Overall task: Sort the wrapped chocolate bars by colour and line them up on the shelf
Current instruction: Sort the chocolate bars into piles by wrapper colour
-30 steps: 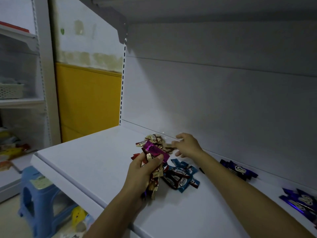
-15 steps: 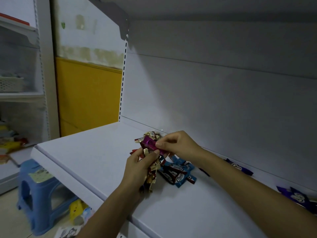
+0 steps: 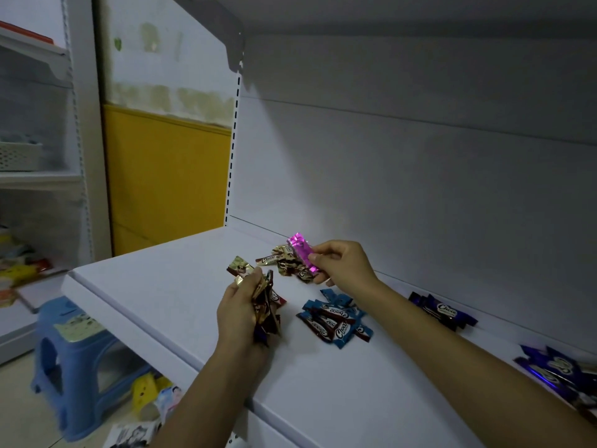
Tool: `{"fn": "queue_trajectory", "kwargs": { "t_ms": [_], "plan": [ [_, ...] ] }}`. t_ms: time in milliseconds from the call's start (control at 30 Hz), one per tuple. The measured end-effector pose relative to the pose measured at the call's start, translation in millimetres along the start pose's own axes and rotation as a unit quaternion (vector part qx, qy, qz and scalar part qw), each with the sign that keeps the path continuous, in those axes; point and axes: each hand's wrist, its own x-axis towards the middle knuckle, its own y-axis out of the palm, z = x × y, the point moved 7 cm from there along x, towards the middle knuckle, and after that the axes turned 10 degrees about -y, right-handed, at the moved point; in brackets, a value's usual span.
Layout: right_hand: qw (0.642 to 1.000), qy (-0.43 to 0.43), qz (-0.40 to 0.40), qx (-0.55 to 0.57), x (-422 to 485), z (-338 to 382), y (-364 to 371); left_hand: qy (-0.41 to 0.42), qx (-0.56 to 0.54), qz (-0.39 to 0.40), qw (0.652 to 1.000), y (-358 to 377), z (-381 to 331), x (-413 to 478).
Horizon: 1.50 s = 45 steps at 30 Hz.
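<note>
My right hand (image 3: 342,265) pinches a pink wrapped bar (image 3: 302,252) just above a small heap of gold bars (image 3: 286,265) near the back of the white shelf (image 3: 155,286). My left hand (image 3: 240,310) grips a bunch of gold and brown bars (image 3: 266,310) over the shelf's middle. A pile of light blue bars (image 3: 336,320) lies to the right of my left hand. Dark purple bars (image 3: 442,310) lie along the back wall, and more purple bars (image 3: 559,371) sit at the far right edge.
A blue plastic stool (image 3: 71,354) stands on the floor at lower left, with packets (image 3: 151,396) scattered beside it. Another shelving unit with a white basket (image 3: 19,155) is at the far left. A yellow wall panel (image 3: 164,176) lies behind the shelf's left end.
My right hand reached to my left hand, took the pink bar from the bunch and lifted it up and to the right. My left hand kept the rest.
</note>
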Motion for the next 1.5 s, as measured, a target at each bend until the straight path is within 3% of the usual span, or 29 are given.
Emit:
{"fn": "queue_trajectory", "kwargs": {
  "t_ms": [100, 200, 333, 467, 533, 600, 667, 733, 833, 933, 1033, 1267, 1400, 1500],
  "plan": [
    [0.998, 0.005, -0.059, -0.009, -3.3, 1.1, -28.2, 0.014, 0.056, 0.018, 0.998, 4.7, -1.4, -0.8],
    [0.998, 0.02, -0.054, -0.034, -19.8, -3.3, -52.4, 0.054, 0.158, 0.078, 0.983, 19.1, 2.5, -7.6],
    [0.998, -0.005, 0.006, -0.061, -71.8, -13.7, -74.4, 0.135, 0.32, 0.181, 0.92, 39.3, 11.0, -23.3],
    [0.993, 0.011, 0.104, -0.063, -134.7, -30.6, -96.1, 0.189, 0.377, 0.193, 0.886, 43.9, 12.5, -26.7],
    [0.983, 0.023, 0.136, -0.123, -153.7, -39.8, -103.3, 0.189, 0.395, 0.203, 0.876, 46.1, 16.8, -26.2],
    [0.969, 0.003, 0.135, -0.206, -160.8, -43.4, -108.1, 0.203, 0.422, 0.219, 0.856, 49.8, 20.0, -28.5],
    [0.961, -0.029, 0.109, -0.253, -161.3, -37.8, -109.9, 0.24, 0.481, 0.229, 0.811, 55.0, 21.7, -34.3],
    [0.975, -0.05, 0.065, -0.208, -161.0, -26.0, -111.0, 0.264, 0.538, 0.234, 0.765, 59.5, 25.9, -41.5],
    [0.997, -0.053, 0.035, -0.04, -164.7, -8.9, -103.5, 0.292, 0.556, 0.237, 0.741, 67.2, 33.3, -53.6],
    [0.996, -0.088, 0.026, -0.014, -171.0, 1.7, -94.4, 0.324, 0.566, 0.261, 0.712, 84.4, 49.8, -71.3],
    [0.995, -0.09, -0.035, 0.004, -170.6, -0.4, -103.6, 0.351, 0.58, 0.299, 0.672, 101.7, 67.2, -87.2],
    [0.986, 0.007, -0.143, 0.084, -167.7, -28.7, -131.8, 0.289, 0.531, 0.246, 0.758, 79.9, 27.3, -51.5],
    [0.99, 0.033, -0.117, 0.076, -163.5, -30.8, -123.1, 0.182, 0.426, 0.162, 0.871, 35.0, -7.9, -16.7],
    [0.994, 0.047, -0.077, 0.055, -147.9, -22.9, -108.8, 0.126, 0.336, 0.125, 0.925, 14.5, -13.4, -6.6]
  ]
}}
